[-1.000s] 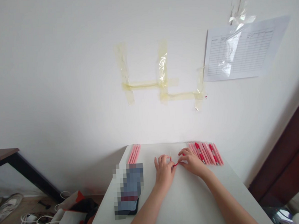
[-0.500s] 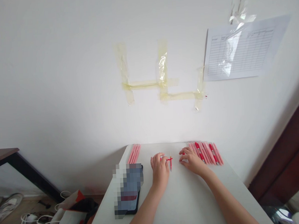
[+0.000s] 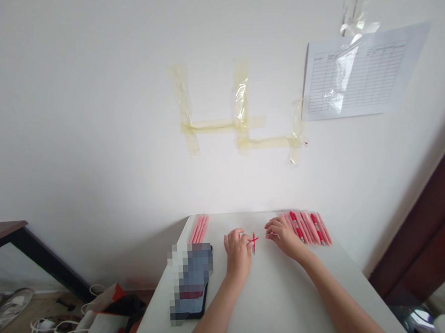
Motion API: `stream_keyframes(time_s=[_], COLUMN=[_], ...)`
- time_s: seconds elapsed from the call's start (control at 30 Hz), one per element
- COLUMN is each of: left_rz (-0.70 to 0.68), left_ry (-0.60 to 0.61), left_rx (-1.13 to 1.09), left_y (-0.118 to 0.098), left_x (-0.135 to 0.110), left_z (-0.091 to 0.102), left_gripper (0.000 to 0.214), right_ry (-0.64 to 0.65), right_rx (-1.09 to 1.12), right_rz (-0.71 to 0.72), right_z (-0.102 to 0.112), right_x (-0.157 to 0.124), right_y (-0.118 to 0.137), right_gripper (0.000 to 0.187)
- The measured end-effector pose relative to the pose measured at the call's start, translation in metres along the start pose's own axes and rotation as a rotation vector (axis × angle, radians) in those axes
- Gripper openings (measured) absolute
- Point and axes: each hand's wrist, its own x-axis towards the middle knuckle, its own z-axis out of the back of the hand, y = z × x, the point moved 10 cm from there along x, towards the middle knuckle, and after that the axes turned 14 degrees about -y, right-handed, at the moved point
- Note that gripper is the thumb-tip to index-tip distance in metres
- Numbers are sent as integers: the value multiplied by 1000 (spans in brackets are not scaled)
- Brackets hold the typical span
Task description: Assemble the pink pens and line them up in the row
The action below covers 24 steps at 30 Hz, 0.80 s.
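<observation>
My left hand [image 3: 239,250] is closed in a pinch over the white table. From its fingertips a slim red pen piece [image 3: 256,238] sticks out to the right; its exact kind is hard to make out. Crossing it at the fingertips is a thin red stick that looks like a pen refill [image 3: 254,248], lying lengthwise on the tabletop. My right hand [image 3: 285,237] has its fingers curled together, with a bit of red showing near the tips. Just beyond that hand lies a row of several pink and red pens [image 3: 311,227].
Several pink pens [image 3: 199,229] lie at the table's far left corner. A phone [image 3: 193,282], partly blurred out, rests by the left edge. The white table [image 3: 278,302] meets the wall, which bears yellowed tape [image 3: 242,101] and a printed sheet [image 3: 363,74].
The red piece in my left hand has shifted slightly and shows a little farther right across the thin stick. My right fingers have drawn closer together and moved slightly left.
</observation>
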Motion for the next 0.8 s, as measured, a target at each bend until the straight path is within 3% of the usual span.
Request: stream_keyframes(time_s=[0.5,0.8], left_rz=[-30,-30], left_ry=[22,12], left_rx=[10,0], left_y=[-5,-3], left_x=[0,-1], left_z=[-1,-3], left_gripper=[7,11], right_ry=[40,53], right_rx=[-8,-103], right_rz=[5,80], right_z=[-1,-3], right_x=[-1,0], right_y=[13,25], right_gripper=[9,10])
